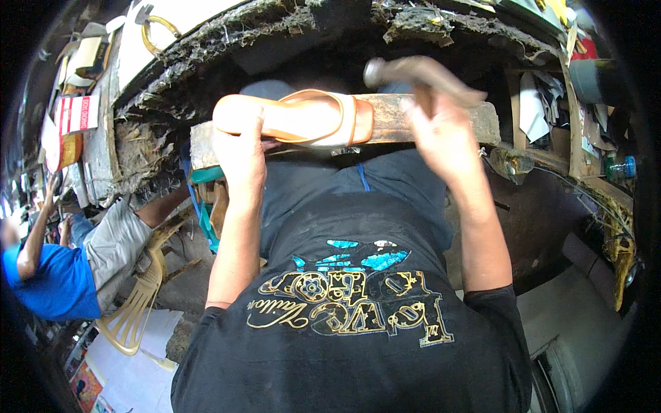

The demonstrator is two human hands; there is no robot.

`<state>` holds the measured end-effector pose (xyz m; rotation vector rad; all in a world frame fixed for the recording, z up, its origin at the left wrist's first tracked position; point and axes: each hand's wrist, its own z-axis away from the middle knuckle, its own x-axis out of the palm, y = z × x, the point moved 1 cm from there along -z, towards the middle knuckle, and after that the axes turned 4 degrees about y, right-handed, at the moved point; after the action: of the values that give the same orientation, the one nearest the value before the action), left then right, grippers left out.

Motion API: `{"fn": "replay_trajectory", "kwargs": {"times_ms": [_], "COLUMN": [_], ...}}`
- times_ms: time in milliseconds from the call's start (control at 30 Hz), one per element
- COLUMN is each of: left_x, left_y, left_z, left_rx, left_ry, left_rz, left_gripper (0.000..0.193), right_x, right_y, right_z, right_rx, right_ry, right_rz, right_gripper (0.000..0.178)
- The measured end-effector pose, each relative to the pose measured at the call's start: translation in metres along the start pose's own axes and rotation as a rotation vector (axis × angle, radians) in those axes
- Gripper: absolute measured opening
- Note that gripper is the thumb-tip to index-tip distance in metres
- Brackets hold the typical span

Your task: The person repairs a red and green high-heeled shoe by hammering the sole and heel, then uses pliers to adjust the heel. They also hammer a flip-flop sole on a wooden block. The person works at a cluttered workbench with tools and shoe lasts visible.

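Pinning orange sandal on wooden block with left hand; right hand fingers clenched around blurred hammer; sole apparently unfinished.

Under my left hand, a smooth, satin-finish orange leather sandal lies on a rough, worn, stained wooden board. My right hand grips a dull brown wooden-handled hammer with a matt grey metal head. My black cotton shirt carries glossy gold print.
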<state>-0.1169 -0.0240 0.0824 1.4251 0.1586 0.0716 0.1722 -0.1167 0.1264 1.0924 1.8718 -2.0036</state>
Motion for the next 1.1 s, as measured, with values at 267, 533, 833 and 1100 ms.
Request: {"fn": "replay_trajectory", "kwargs": {"times_ms": [267, 533, 833, 1100], "left_x": [-0.019, -0.043, -0.006, 0.018], "left_y": [0.021, 0.029, 0.033, 0.024], "left_z": [0.022, 0.044, 0.033, 0.078], "left_rx": [-0.216, -0.241, -0.357, -0.663], "left_ry": [-0.269, -0.444, -0.332, -0.546], "left_rz": [0.462, 0.472, 0.652, 0.685], "left_gripper": [0.039, 0.054, 0.046, 0.068], "right_x": [-0.005, -0.015, -0.014, 0.010], "right_y": [0.032, 0.018, -0.005, -0.045], "right_z": [0.017, 0.029, 0.054, 0.067], "right_rx": [0.329, 0.128, 0.287, -0.256], "right_ry": [-0.287, -0.272, -0.248, -0.200], "right_rz": [-0.495, -0.957, -0.894, -0.340], "right_gripper": [0.048, 0.022, 0.025, 0.033]}}
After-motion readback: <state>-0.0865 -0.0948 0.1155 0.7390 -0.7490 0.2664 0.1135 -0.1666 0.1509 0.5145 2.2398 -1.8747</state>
